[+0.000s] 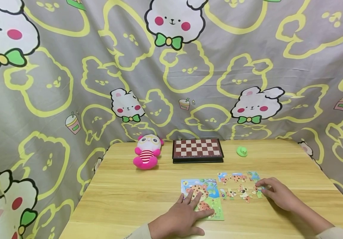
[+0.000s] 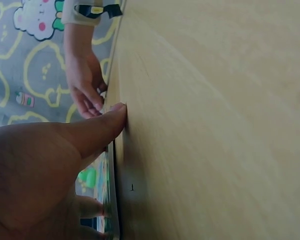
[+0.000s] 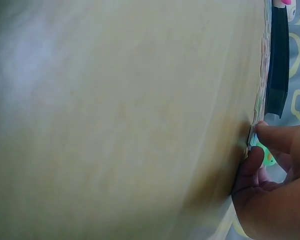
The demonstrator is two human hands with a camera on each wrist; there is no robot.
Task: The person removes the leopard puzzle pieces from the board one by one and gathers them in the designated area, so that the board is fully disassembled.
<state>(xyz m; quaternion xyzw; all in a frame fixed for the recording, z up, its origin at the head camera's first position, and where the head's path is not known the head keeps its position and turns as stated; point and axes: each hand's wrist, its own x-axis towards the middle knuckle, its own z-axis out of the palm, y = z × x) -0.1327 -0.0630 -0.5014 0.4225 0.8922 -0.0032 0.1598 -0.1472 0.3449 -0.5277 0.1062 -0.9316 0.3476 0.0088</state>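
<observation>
My left hand (image 1: 181, 215) lies with spread fingers on a jigsaw board (image 1: 221, 209) showing a spotted cartoon animal. In the left wrist view the left thumb (image 2: 100, 127) reaches past the board's near edge, over the wood. To the right of the board, my right hand (image 1: 279, 195) pinches a puzzle piece (image 1: 259, 192) at the end of the lower row of loose pieces. The right wrist view has the thumb and a finger of the right hand (image 3: 277, 175) at either side of the thin piece. Other loose pieces (image 1: 244, 192) lie in two rows beside the board.
Along the back of the wooden table (image 1: 123, 196) stand a pink panda plush (image 1: 146, 154), a checkered board game box (image 1: 197, 149) and a small green duck (image 1: 242, 151). A grey patterned curtain (image 1: 171, 76) hangs behind and around the table.
</observation>
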